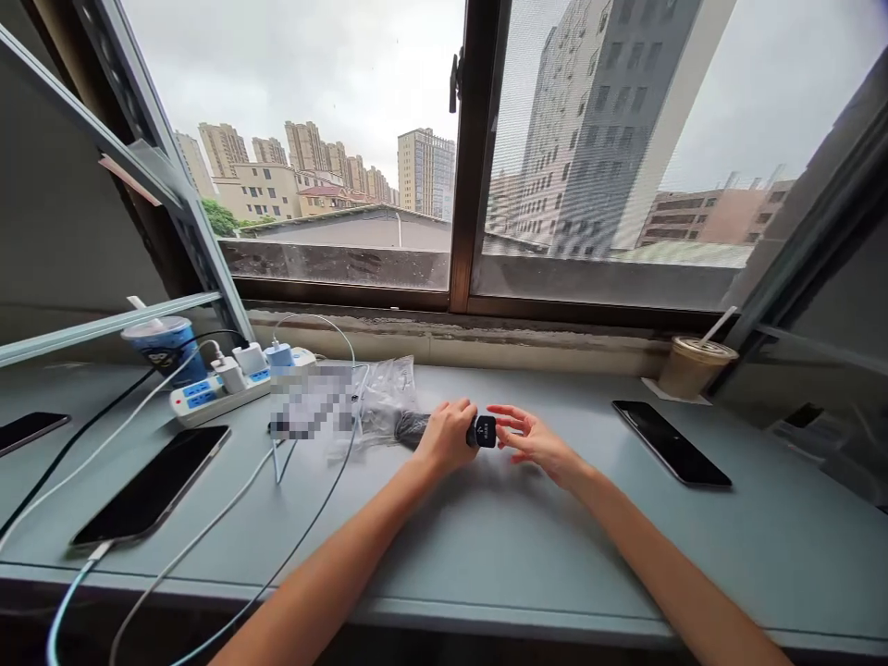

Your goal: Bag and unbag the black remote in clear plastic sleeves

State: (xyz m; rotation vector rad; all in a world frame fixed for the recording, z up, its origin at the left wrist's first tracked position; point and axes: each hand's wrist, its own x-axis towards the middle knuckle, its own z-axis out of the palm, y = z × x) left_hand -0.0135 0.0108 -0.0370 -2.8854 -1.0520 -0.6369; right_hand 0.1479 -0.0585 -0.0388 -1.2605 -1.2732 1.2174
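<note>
My left hand [448, 437] is closed around a dark elongated object [413, 428] above the grey tabletop. On the right it ends in a black squarish piece [486, 431] with small white marks; its exact kind I cannot make out. The middle is hidden by my fingers. Just right of that end, my right hand [531, 442] is open, fingers apart and curved toward it; whether a fingertip touches it I cannot tell. A crumpled clear plastic bag [388, 388] lies behind and left of the object.
A white power strip [236, 393] with plugs stands at left, and cables run to the front edge. Phones lie left [153, 486] and right [670, 444]. A blue cup [166, 347] stands back left, an iced drink cup [694, 367] back right. A window [462, 185] is behind.
</note>
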